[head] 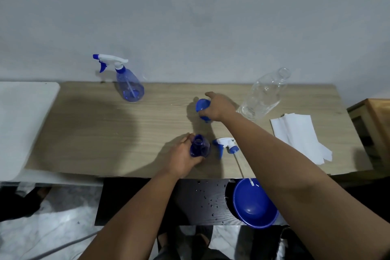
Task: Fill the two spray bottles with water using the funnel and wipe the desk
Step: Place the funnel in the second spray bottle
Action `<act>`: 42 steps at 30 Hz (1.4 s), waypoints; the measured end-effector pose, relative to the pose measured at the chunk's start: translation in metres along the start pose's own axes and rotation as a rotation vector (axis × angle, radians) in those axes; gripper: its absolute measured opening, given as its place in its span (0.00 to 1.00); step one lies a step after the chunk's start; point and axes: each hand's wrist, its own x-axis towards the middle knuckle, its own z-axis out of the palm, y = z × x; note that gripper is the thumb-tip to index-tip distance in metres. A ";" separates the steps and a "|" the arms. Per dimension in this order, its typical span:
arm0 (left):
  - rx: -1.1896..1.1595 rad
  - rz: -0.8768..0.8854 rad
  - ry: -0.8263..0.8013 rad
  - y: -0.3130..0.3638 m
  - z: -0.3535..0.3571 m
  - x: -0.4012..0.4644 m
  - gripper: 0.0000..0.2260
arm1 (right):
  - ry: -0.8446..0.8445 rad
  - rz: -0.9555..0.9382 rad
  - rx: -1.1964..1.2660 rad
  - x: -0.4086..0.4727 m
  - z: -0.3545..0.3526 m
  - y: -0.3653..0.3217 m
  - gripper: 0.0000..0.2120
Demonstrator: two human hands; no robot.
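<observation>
On the wooden desk, my left hand grips an open blue spray bottle with its cap off, standing near the front edge. Its white-and-blue trigger head lies just to the right, the dip tube reaching over the desk edge. My right hand closes around the blue funnel farther back on the desk. A second blue spray bottle with its trigger head on stands at the back left. A clear plastic water bottle, cap off, stands at the back right.
White paper towels lie at the desk's right end. A blue bowl sits on a lower dark shelf with water drops on it. A white surface adjoins the left, a wooden cabinet the right.
</observation>
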 end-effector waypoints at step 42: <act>0.116 0.042 0.060 0.010 0.011 -0.013 0.12 | 0.252 -0.242 0.864 -0.153 0.071 0.036 0.49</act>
